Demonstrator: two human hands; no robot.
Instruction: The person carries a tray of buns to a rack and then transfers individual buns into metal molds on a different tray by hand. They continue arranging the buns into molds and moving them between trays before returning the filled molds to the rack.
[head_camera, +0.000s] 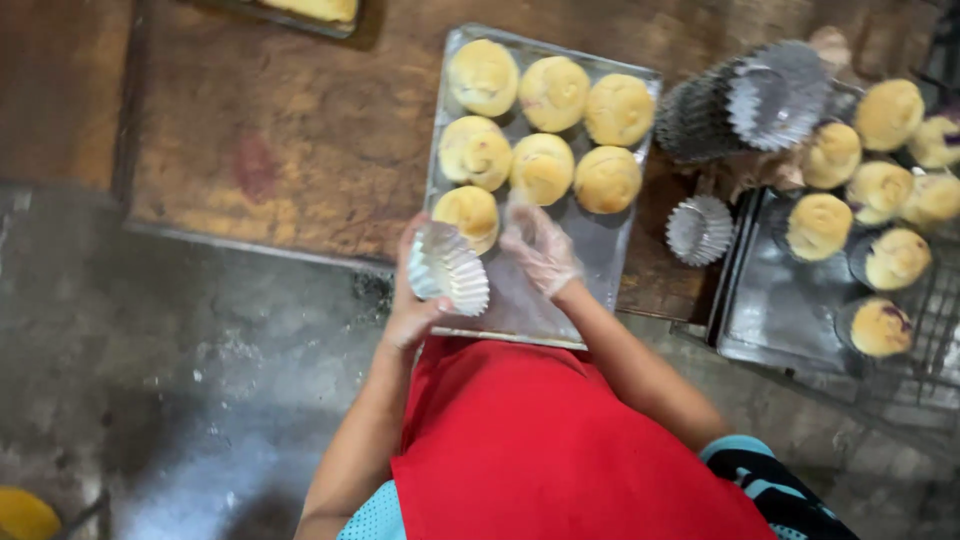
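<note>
While the left hand (415, 300) grips stacked fluted foil cups (448, 268), the gloved right hand (540, 248) hovers open just right of them, nearer the bun (468, 214).

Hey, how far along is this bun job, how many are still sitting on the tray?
Done: several buns on the right tray already sit in fluted cups. In hand: the left hand holds a stack of foil cups, and the gloved right hand reaches toward the buns. Left: seven bare buns on the middle tray, with spare cups beside it.
</note>
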